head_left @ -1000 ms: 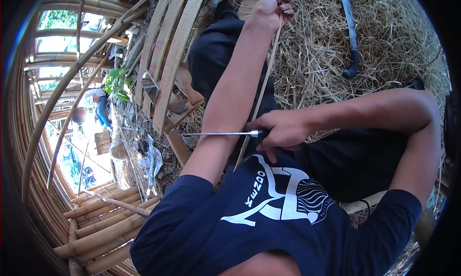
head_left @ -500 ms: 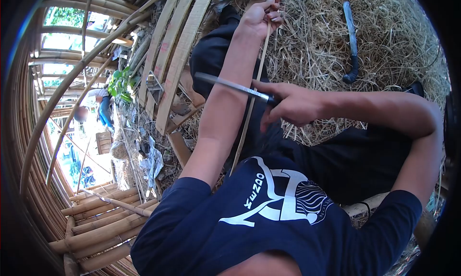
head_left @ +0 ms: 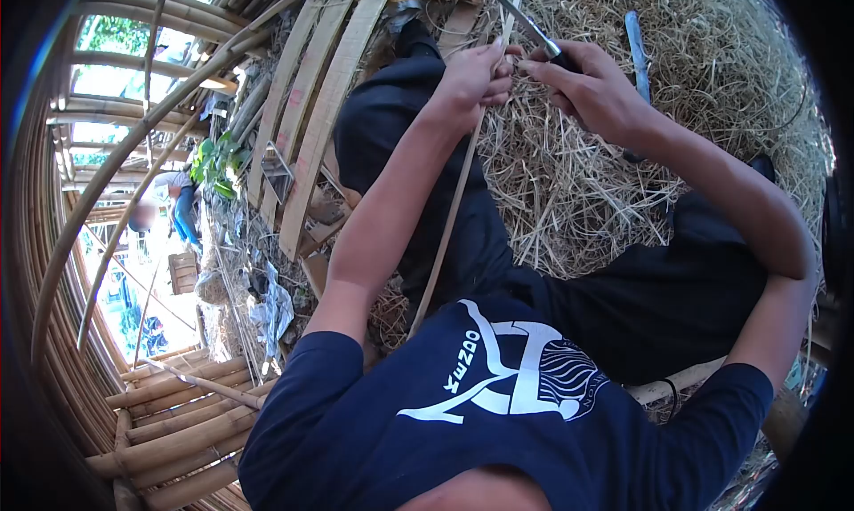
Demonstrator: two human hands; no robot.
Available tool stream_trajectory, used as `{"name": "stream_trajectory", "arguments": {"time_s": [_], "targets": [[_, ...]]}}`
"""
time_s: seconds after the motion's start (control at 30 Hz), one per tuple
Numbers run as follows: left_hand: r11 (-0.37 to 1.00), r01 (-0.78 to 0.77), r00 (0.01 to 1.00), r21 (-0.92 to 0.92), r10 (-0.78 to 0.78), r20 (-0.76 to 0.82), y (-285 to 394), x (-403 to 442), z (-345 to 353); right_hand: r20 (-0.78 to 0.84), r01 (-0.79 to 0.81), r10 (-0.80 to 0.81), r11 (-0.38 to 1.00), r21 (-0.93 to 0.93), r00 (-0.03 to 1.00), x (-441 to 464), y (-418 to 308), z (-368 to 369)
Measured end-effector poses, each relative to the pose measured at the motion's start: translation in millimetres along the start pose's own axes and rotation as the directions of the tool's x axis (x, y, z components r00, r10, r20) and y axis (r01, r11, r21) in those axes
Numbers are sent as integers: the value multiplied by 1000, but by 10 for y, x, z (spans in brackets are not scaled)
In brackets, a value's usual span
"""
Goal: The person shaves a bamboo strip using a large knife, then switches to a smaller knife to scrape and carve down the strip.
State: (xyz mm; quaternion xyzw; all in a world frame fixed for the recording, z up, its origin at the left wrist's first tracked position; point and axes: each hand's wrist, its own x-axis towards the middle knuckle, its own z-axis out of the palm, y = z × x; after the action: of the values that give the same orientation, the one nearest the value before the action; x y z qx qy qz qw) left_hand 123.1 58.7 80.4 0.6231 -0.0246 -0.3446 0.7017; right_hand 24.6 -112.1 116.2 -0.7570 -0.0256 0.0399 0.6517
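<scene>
My left hand (head_left: pixel 476 80) is closed around a long, thin bamboo strip (head_left: pixel 451 216), which runs from the top edge down to my shirt. Just right of it, my right hand (head_left: pixel 587 88) grips the dark handle of a knife (head_left: pixel 523 24). The knife's blade points up and left, crossing the strip above my left hand. My right fingertips are close to my left fingers; whether they touch is unclear. Beyond my right hand a second blade (head_left: pixel 637 53) lies on the straw, its lower part mostly hidden by my hand and forearm.
Dry straw (head_left: pixel 721 75) covers the ground ahead and to the right. At the left are a slatted wooden piece (head_left: pixel 334 111), a bamboo frame (head_left: pixel 191 422), leaning bamboo poles and a green plant (head_left: pixel 218 166). Another person (head_left: pixel 178 204) is bent over in the far left background.
My right hand has moved up with the knife, from beside my left forearm to beside my left hand. My left hand has shifted slightly down along with the strip.
</scene>
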Motion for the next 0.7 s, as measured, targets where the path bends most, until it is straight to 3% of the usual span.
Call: {"name": "stream_trajectory", "arguments": {"time_s": [0.03, 0.07, 0.13, 0.17, 0.23, 0.3, 0.37, 0.5, 0.57, 0.63, 0.7], "targets": [[1000, 4, 997, -20, -2, 76, 23, -124, 19, -25, 34, -38, 988, -149, 999, 36, 16, -70], [1000, 8, 998, 8, -9, 68, 39, -216, 49, -33, 35, -41, 988, -154, 999, 38, 25, -112], [999, -8, 996, 37, 5, 84, 18, -350, 40, -75, -40, 11, 920, -389, 997, 37, -11, -190], [998, -19, 996, 63, 13, 92, -8, -406, 31, -83, -42, 10, 917, -396, 996, 28, 11, -212], [997, -24, 995, 79, 17, 94, -78, -469, 44, -68, 1, -49, 815, -579, 996, 5, 52, -244], [979, -91, 993, 181, 76, 85, -179, -502, 70, -57, -45, 12, 787, -616, 998, -42, 43, -273], [963, -157, 982, 220, 130, 135, -254, -475, 88, 36, 50, -35, 702, -710, 999, -59, 172, -283], [966, -120, 980, 231, 77, 184, -260, -466, 158, 79, 66, -15, 705, -706, 997, -133, 214, -274], [977, -4, 982, 212, -36, 185, -199, -501, 218, 86, 100, -56, 695, -712, 995, -140, 253, -301], [978, -10, 981, 206, -31, 194, -232, -471, 234, 125, 117, -38, 675, -728, 991, -145, 287, -327], [927, -114, 985, 358, 58, 161, -313, -438, 219, 121, 91, -1, 659, -746, 993, -158, 308, -338]]}}
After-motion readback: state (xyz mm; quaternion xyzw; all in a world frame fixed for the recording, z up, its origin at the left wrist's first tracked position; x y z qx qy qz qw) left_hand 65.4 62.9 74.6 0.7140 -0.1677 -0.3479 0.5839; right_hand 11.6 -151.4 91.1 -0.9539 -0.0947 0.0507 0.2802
